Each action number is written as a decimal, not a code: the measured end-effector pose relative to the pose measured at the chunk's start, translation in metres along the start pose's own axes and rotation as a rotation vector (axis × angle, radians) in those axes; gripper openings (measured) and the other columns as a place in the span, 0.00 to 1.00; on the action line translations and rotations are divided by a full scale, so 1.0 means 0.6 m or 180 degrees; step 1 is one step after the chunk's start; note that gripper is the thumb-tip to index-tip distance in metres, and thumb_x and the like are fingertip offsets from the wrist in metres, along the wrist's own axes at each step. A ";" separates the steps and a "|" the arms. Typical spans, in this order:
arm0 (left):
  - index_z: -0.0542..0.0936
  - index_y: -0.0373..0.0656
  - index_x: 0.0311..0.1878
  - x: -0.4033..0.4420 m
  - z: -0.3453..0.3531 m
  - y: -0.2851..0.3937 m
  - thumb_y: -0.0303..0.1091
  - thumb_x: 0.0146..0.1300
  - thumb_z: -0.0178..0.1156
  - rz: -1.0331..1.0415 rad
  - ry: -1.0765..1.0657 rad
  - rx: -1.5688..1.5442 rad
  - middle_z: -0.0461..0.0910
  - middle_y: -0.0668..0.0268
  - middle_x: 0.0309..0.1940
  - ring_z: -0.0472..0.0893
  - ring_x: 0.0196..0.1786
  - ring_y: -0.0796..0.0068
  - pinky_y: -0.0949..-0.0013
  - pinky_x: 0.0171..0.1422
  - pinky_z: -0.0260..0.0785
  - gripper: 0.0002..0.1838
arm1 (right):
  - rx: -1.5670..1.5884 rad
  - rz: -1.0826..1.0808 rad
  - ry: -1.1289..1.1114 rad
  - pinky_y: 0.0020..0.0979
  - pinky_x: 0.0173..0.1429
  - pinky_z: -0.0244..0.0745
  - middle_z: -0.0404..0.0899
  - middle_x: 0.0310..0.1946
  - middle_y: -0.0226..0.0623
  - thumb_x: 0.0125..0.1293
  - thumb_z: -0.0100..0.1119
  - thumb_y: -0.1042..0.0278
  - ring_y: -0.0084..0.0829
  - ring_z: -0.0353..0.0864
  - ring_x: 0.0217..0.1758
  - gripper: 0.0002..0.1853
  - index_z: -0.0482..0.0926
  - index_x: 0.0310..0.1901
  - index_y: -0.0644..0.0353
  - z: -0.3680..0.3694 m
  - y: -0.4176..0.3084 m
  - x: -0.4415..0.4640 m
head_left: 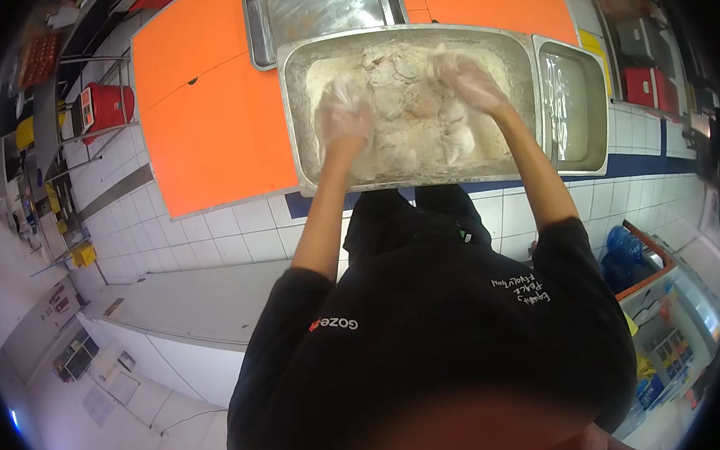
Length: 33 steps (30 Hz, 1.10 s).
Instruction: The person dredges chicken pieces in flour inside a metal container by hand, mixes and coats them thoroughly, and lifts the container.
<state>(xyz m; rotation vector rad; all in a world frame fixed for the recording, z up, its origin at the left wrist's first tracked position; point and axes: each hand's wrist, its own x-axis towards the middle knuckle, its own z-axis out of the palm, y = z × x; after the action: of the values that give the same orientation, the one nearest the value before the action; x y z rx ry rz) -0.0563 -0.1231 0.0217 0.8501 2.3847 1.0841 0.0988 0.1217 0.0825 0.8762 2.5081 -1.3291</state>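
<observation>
A deep metal tray holds pale flour and several flour-coated pieces, perhaps meat; their exact kind is unclear. My left hand, in a clear plastic glove, is at the left side of the tray, over the flour. My right hand, gloved the same way, reaches in at the upper right, beside the coated pieces. Motion smears the fingers of both hands, so whether they grip anything does not show.
A shiny, shallow metal tray lies behind on the orange table. A narrower metal container with pale marks adjoins the flour tray on the right. A red box is farther left, and a white counter stands lower left.
</observation>
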 end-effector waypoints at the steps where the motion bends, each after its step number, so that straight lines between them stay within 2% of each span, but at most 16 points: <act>1: 0.71 0.34 0.73 0.043 0.009 -0.023 0.50 0.70 0.55 -0.0331 -0.0846 0.0763 0.75 0.40 0.67 0.73 0.72 0.45 0.54 0.78 0.61 0.35 | 0.0194 0.0634 0.0214 0.48 0.47 0.71 0.80 0.35 0.57 0.70 0.49 0.50 0.44 0.77 0.39 0.24 0.79 0.35 0.68 0.001 0.004 0.024; 3: 0.71 0.35 0.74 0.103 0.040 -0.066 0.54 0.72 0.52 -0.0654 -0.1663 0.1529 0.74 0.40 0.69 0.71 0.73 0.44 0.53 0.79 0.59 0.37 | 0.0278 0.0681 0.0075 0.43 0.48 0.75 0.80 0.37 0.46 0.75 0.47 0.49 0.37 0.78 0.39 0.23 0.80 0.41 0.63 0.034 0.108 0.122; 4: 0.67 0.31 0.75 0.121 0.065 -0.086 0.56 0.73 0.49 -0.1317 -0.1283 0.0732 0.70 0.40 0.73 0.66 0.77 0.43 0.54 0.81 0.57 0.40 | 0.0374 0.0738 -0.0062 0.37 0.50 0.79 0.80 0.39 0.35 0.79 0.45 0.47 0.30 0.78 0.39 0.23 0.81 0.46 0.59 0.047 0.139 0.154; 5: 0.63 0.27 0.77 0.134 0.079 -0.085 0.58 0.74 0.47 -0.1945 -0.0880 -0.0084 0.65 0.39 0.77 0.62 0.81 0.43 0.56 0.83 0.55 0.43 | 0.0375 0.0720 -0.0053 0.37 0.50 0.79 0.80 0.39 0.35 0.79 0.45 0.47 0.30 0.78 0.39 0.23 0.81 0.46 0.59 0.050 0.128 0.159; 6: 0.63 0.27 0.77 0.144 0.099 -0.082 0.58 0.74 0.47 -0.1944 -0.0877 -0.0090 0.65 0.39 0.77 0.62 0.81 0.43 0.56 0.83 0.55 0.43 | 0.1506 0.0780 -0.0126 0.37 0.46 0.79 0.78 0.35 0.31 0.79 0.47 0.47 0.27 0.77 0.36 0.20 0.81 0.45 0.55 0.057 0.120 0.160; 7: 0.66 0.33 0.77 0.147 0.116 -0.068 0.59 0.76 0.44 -0.2412 -0.0607 -0.0796 0.69 0.46 0.75 0.67 0.78 0.49 0.56 0.81 0.57 0.40 | 0.2634 0.0846 -0.0198 0.37 0.43 0.78 0.77 0.30 0.28 0.79 0.49 0.47 0.25 0.76 0.34 0.18 0.81 0.44 0.52 0.064 0.112 0.155; 8: 0.69 0.38 0.76 0.155 0.133 -0.065 0.61 0.78 0.42 -0.2851 -0.0329 -0.1509 0.74 0.52 0.73 0.72 0.74 0.55 0.56 0.79 0.60 0.38 | 0.2623 0.0861 -0.0181 0.37 0.43 0.78 0.77 0.30 0.28 0.79 0.49 0.47 0.25 0.76 0.34 0.18 0.81 0.44 0.52 0.066 0.105 0.151; 12: 0.68 0.39 0.78 0.162 0.172 -0.073 0.58 0.80 0.41 -0.2327 -0.0166 -0.2284 0.72 0.56 0.75 0.71 0.76 0.60 0.59 0.79 0.61 0.37 | 0.2667 0.1052 -0.0351 0.34 0.35 0.74 0.75 0.28 0.23 0.79 0.52 0.46 0.23 0.74 0.30 0.16 0.79 0.44 0.48 0.053 0.072 0.151; 14: 0.66 0.41 0.79 0.159 0.137 -0.031 0.57 0.80 0.41 -0.2506 -0.1076 -0.2974 0.70 0.57 0.76 0.70 0.76 0.64 0.59 0.78 0.62 0.36 | 0.2722 0.1242 -0.0420 0.33 0.32 0.72 0.75 0.28 0.23 0.79 0.53 0.43 0.24 0.72 0.28 0.17 0.79 0.42 0.48 0.051 0.033 0.148; 21: 0.66 0.42 0.79 0.156 0.167 -0.059 0.57 0.81 0.41 -0.1962 -0.1041 -0.2949 0.73 0.57 0.74 0.72 0.75 0.66 0.60 0.79 0.62 0.35 | 0.3467 0.0931 -0.0118 0.37 0.32 0.72 0.75 0.28 0.25 0.81 0.52 0.47 0.24 0.72 0.28 0.17 0.79 0.42 0.50 0.115 0.123 0.179; 24: 0.66 0.40 0.79 0.105 0.067 0.060 0.57 0.80 0.43 -0.1496 -0.0924 -0.2283 0.73 0.56 0.73 0.74 0.74 0.64 0.61 0.79 0.62 0.35 | 0.2928 -0.0152 0.0179 0.35 0.41 0.73 0.79 0.38 0.31 0.81 0.51 0.55 0.25 0.73 0.37 0.18 0.80 0.50 0.64 0.116 0.108 0.151; 27: 0.59 0.38 0.81 0.053 0.058 0.062 0.57 0.80 0.44 -0.1425 -0.1923 -0.1087 0.65 0.48 0.78 0.66 0.80 0.57 0.65 0.83 0.56 0.38 | 0.1297 0.0718 -0.0310 0.35 0.53 0.77 0.80 0.44 0.41 0.81 0.50 0.59 0.30 0.76 0.43 0.17 0.80 0.56 0.64 0.063 -0.020 0.010; 29: 0.67 0.39 0.76 -0.019 0.102 0.020 0.55 0.77 0.49 -0.0377 -0.0884 -0.0258 0.74 0.44 0.69 0.76 0.69 0.50 0.62 0.76 0.65 0.34 | 0.0423 -0.0041 -0.0608 0.39 0.65 0.74 0.78 0.51 0.52 0.78 0.52 0.61 0.37 0.78 0.54 0.17 0.79 0.60 0.60 0.072 -0.010 -0.048; 30: 0.67 0.39 0.76 -0.041 0.093 0.021 0.55 0.77 0.49 -0.0382 -0.0897 -0.0258 0.74 0.44 0.69 0.76 0.69 0.50 0.62 0.76 0.65 0.34 | 0.0430 -0.0029 -0.0610 0.39 0.65 0.74 0.78 0.51 0.52 0.78 0.52 0.61 0.37 0.78 0.54 0.17 0.79 0.60 0.60 0.087 0.013 -0.070; 32: 0.68 0.40 0.74 -0.075 0.063 0.019 0.56 0.74 0.54 0.0249 -0.1096 0.0099 0.78 0.45 0.64 0.79 0.65 0.49 0.58 0.72 0.69 0.36 | -0.1447 -0.1768 0.0463 0.43 0.71 0.69 0.79 0.52 0.56 0.75 0.55 0.60 0.47 0.79 0.58 0.17 0.79 0.59 0.60 0.116 0.060 -0.108; 33: 0.68 0.40 0.74 -0.084 0.049 0.016 0.56 0.74 0.54 0.0234 -0.1110 0.0101 0.78 0.45 0.64 0.79 0.65 0.49 0.58 0.72 0.69 0.36 | -0.1434 -0.1758 0.0451 0.43 0.71 0.69 0.79 0.52 0.56 0.75 0.55 0.60 0.47 0.79 0.58 0.17 0.79 0.59 0.60 0.114 0.076 -0.122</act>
<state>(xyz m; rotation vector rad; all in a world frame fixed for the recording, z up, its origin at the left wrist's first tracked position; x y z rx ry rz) 0.0011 -0.1357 0.0153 1.0502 2.0990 0.8450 0.1764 0.0559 0.0403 0.1912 3.1147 -0.7516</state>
